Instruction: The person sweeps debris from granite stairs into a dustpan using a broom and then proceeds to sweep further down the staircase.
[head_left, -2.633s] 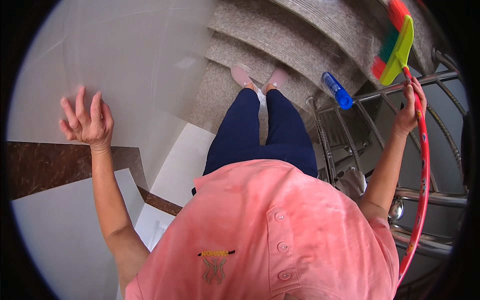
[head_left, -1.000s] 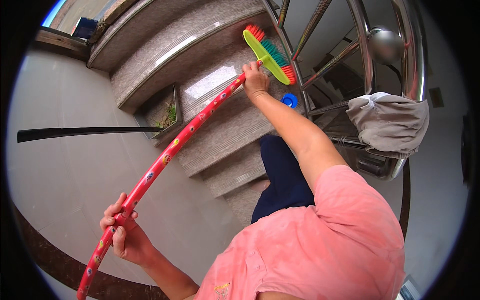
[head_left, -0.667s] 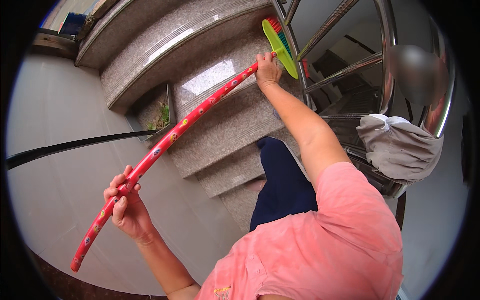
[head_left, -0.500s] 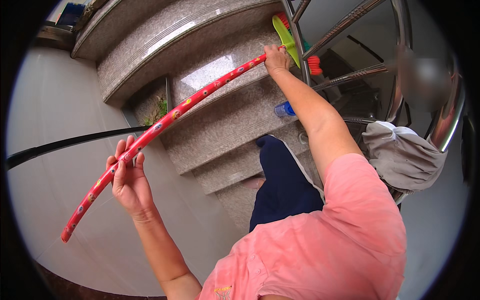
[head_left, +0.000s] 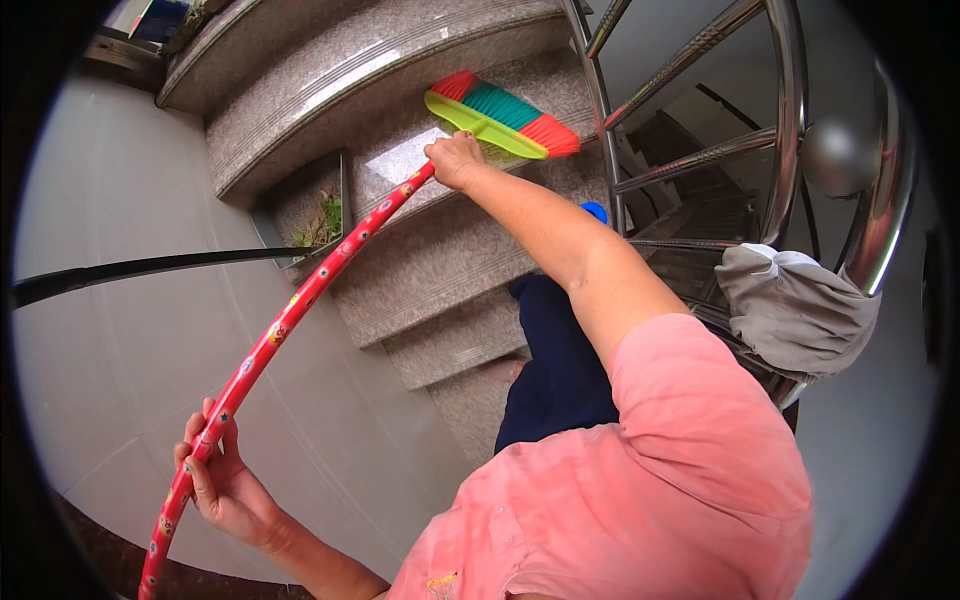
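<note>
A broom with a red patterned handle (head_left: 285, 318) slants across the view over the stairs. Gripping that handle just below the broom head is my right hand (head_left: 457, 160). The broom head (head_left: 500, 118) is lime green, with orange and green bristles, and it is up against a stone step. Farther down the handle, my left hand (head_left: 222, 475) has its thumb and fingers around it. Left of the steps, a dustpan (head_left: 340, 195) with a long black handle (head_left: 150, 265) holds some green plant debris (head_left: 322, 222).
Speckled stone stairs (head_left: 440, 260) curve up toward the far left, beside a pale wall (head_left: 130, 200). On the right runs a metal railing (head_left: 690, 170) with a grey cloth (head_left: 800, 310) draped on it. A blue object (head_left: 595, 211) is partly hidden behind my right arm.
The broom head has come left from beside the railing onto the step, its bristles now facing away from me. My right hand went left; my left hand moved lower and nearer to me.
</note>
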